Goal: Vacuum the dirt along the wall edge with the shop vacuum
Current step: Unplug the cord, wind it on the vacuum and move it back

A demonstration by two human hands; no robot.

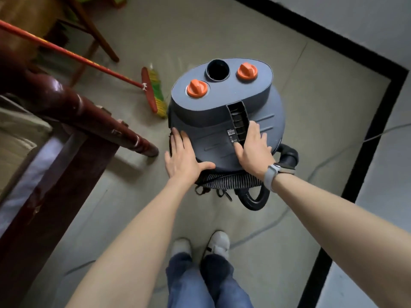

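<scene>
Both forearms reach forward and down from the camera, past the person's shoes [201, 243], to the shop vacuum [224, 112] standing on the floor directly ahead. Left hand [184, 157] lies flat on the near-left shoulder of the lid, fingers straight and spread, thumb pointing inward; it presses and grips nothing. Right hand [253, 150] lies flat on the near-right of the lid, fingers extended beside the recessed carry handle [238, 121], likewise holding nothing (a watch sits on this wrist). Neither hand is clearly nearer to the unit.

Beyond both palms the lid's long axis runs left to right, with two orange knobs [246, 71] flanking an open port [218, 70]. Coiled hose [231, 181] sits below the hands, on the near side of the body. Black wall edge [375, 121] runs to the right of the right hand, well apart from the unit. Judgement: the machine needs shifting rightward, toward that edge, and the hose must be freed before suction begins.
</scene>
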